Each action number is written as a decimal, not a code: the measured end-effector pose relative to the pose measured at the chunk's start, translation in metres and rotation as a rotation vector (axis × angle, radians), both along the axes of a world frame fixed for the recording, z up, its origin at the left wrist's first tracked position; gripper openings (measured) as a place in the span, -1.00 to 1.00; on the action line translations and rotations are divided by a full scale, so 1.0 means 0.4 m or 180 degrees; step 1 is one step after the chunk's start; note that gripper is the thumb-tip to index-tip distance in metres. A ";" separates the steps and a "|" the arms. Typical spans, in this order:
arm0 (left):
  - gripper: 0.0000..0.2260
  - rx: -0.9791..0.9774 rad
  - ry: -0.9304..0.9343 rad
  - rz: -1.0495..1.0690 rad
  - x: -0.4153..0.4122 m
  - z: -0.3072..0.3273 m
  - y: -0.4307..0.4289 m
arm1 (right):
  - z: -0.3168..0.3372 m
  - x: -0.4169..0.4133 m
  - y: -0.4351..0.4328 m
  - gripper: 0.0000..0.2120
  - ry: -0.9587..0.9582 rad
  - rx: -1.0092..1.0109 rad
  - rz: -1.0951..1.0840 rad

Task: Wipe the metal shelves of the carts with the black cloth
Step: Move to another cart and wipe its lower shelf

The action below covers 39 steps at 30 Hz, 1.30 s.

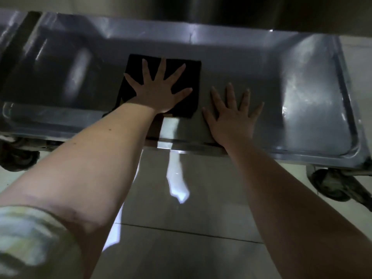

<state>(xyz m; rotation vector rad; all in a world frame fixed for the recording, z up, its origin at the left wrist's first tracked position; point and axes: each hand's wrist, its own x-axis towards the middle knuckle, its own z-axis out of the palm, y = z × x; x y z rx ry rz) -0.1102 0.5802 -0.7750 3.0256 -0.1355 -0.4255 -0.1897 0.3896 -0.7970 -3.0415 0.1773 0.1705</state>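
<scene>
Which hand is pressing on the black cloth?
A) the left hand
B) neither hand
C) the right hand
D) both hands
A: the left hand lies flat with spread fingers on the black cloth, while the right hand rests on the bare metal shelf beside the cloth.

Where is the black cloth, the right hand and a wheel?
black cloth [133,67], head view, bare far-left corner.
right hand [233,119], head view, back of hand.
wheel [330,184], head view, right caster's tyre.
</scene>
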 end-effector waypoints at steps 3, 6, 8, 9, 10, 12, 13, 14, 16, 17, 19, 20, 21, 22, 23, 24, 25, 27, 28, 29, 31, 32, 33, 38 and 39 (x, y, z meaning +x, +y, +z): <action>-0.35 0.0057 0.0110 -0.0081 -0.043 0.013 -0.004 | 0.002 0.005 0.002 -0.41 0.0039 -0.0048 -0.0031; -0.35 0.0052 0.0293 -0.0327 -0.162 0.018 0.033 | 0.000 0.004 0.000 -0.40 0.0040 -0.0025 -0.0030; -0.37 0.0005 0.0478 -0.0314 -0.223 0.027 0.092 | 0.000 0.001 -0.003 -0.40 0.0022 0.0019 -0.0024; -0.38 0.0021 0.0522 -0.0251 -0.236 0.031 0.120 | 0.000 -0.001 -0.004 -0.40 0.0013 0.0032 -0.0024; -0.38 0.0048 0.0518 -0.0181 -0.236 0.034 0.141 | 0.000 -0.002 -0.004 -0.40 0.0011 0.0035 -0.0025; -0.38 0.0065 0.0455 -0.0047 -0.207 0.031 0.155 | -0.002 -0.005 0.000 -0.40 0.0015 0.0017 -0.0016; -0.37 0.0071 0.0402 0.0015 -0.185 0.026 0.150 | -0.001 -0.006 0.002 -0.40 0.0021 0.0002 -0.0004; -0.36 0.0097 0.0339 0.0063 -0.159 0.020 0.140 | 0.002 -0.008 0.004 -0.40 0.0027 -0.0010 0.0005; -0.34 0.0138 0.0216 0.0125 -0.102 0.010 0.118 | 0.006 -0.009 0.005 -0.40 0.0077 -0.0010 0.0016; -0.34 0.0111 0.0163 0.0133 -0.073 0.009 0.109 | 0.007 -0.008 0.005 -0.40 0.0101 -0.0004 0.0013; -0.34 0.0032 0.0124 0.0119 -0.027 0.012 0.096 | 0.007 -0.004 0.006 -0.38 0.0099 -0.0045 0.0001; -0.34 0.0015 0.0135 0.0102 -0.015 0.015 0.091 | 0.009 -0.002 0.006 -0.37 0.0088 -0.0064 -0.0007; -0.35 0.0019 0.0144 0.0074 -0.014 0.018 0.087 | 0.009 0.000 0.004 -0.37 0.0074 -0.0067 -0.0013; -0.35 0.0039 0.0149 0.0027 -0.025 0.020 0.087 | 0.009 0.000 0.002 -0.36 0.0075 -0.0051 -0.0023; -0.36 0.0060 0.0157 -0.0039 -0.047 0.021 0.093 | 0.009 0.001 -0.001 -0.36 0.0085 -0.0036 -0.0033; -0.37 0.0070 0.0176 -0.0123 -0.080 0.022 0.106 | 0.010 0.002 -0.002 -0.37 0.0096 -0.0028 -0.0038; -0.37 0.0058 0.0210 -0.0220 -0.121 0.021 0.126 | 0.011 0.003 -0.002 -0.37 0.0089 -0.0030 -0.0026; -0.38 0.0013 0.0295 -0.0357 -0.207 0.024 0.178 | 0.012 0.001 -0.001 -0.38 0.0078 -0.0041 -0.0013; -0.38 0.0033 0.0301 -0.0378 -0.239 0.027 0.202 | 0.010 0.000 -0.003 -0.38 0.0087 -0.0050 -0.0003; -0.38 0.0083 0.0276 -0.0378 -0.256 0.030 0.222 | 0.013 -0.002 -0.004 -0.39 0.0096 -0.0052 -0.0022; -0.39 0.0167 0.0242 -0.0340 -0.258 0.028 0.237 | 0.010 0.001 0.000 -0.40 0.0125 -0.0036 -0.0125; -0.39 0.0167 0.0225 -0.0308 -0.253 0.025 0.235 | 0.013 0.007 0.014 -0.41 0.0083 0.0001 -0.0115; -0.40 0.0147 0.0189 -0.0291 -0.248 0.021 0.229 | 0.017 0.018 0.037 -0.42 -0.0050 0.0053 0.0014; -0.43 0.0047 -0.0004 -0.0226 -0.258 0.018 0.236 | 0.024 0.069 0.215 -0.51 -0.0184 0.0499 0.0351; -0.43 0.0041 -0.0002 -0.0097 -0.258 0.018 0.249 | 0.021 0.066 0.230 -0.50 -0.0132 0.0365 0.0343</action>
